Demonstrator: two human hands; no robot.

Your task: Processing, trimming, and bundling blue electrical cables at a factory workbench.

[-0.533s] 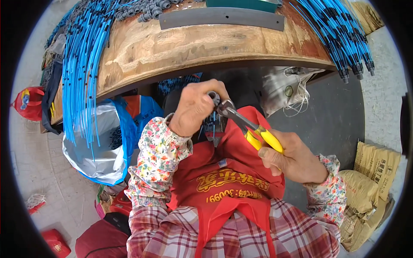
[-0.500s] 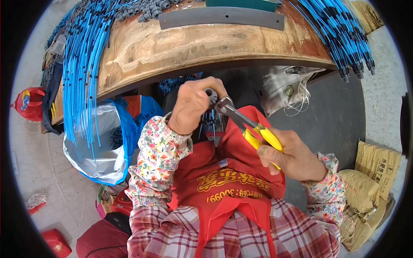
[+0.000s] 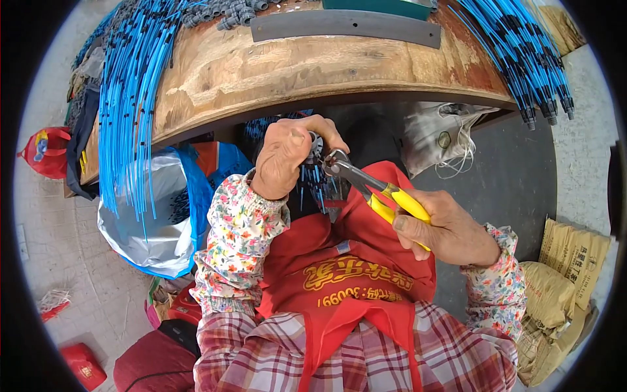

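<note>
My left hand (image 3: 287, 153) is closed around a small grey fitting (image 3: 316, 144) with short blue tube ends hanging below it, held just under the edge of the wooden table (image 3: 307, 65). My right hand (image 3: 441, 225) grips yellow-handled pliers (image 3: 372, 186). The pliers' metal jaws meet the fitting right beside my left fingers. Both hands work over my lap, above a red apron (image 3: 339, 274).
Bundles of blue tubes with black tips drape over the table's left side (image 3: 134, 98) and right side (image 3: 522, 52). A grey metal strip (image 3: 346, 26) lies on top. A white and blue bag (image 3: 163, 215) stands at my left, tan sacks (image 3: 562, 274) at my right.
My left hand and the pliers' jaws have stayed together at the fitting, shifting only slightly; my right hand keeps its hold on the handles.
</note>
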